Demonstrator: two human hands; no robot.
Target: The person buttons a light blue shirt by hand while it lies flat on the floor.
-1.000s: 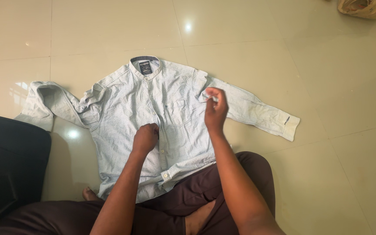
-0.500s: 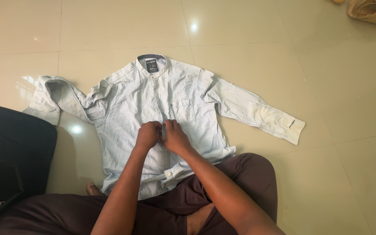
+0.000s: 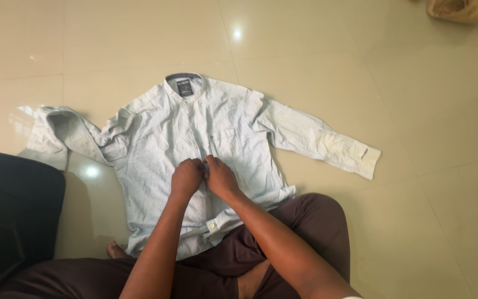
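Note:
A pale blue long-sleeved shirt [image 3: 161,127] lies face up on the tiled floor, collar away from me, with its hem over my lap. My left hand [image 3: 186,176] and my right hand [image 3: 220,176] meet at the button strip in the middle of the shirt front. Both have their fingers closed on the fabric there, knuckles almost touching. The right sleeve [image 3: 327,143] stretches out flat to the right. The left sleeve [image 3: 62,130] lies bent and rumpled at the left.
A black bag [image 3: 12,210] sits on the floor at my left. My crossed legs in dark brown trousers [image 3: 283,232] fill the bottom of the view. A crumpled beige bag [image 3: 463,8] lies at the top right corner. Glossy cream tiles [image 3: 416,111] surround the shirt.
My right hand was raised above the chest pocket a second ago. It came down to the button strip beside my left hand and has stayed there. The left hand barely moved.

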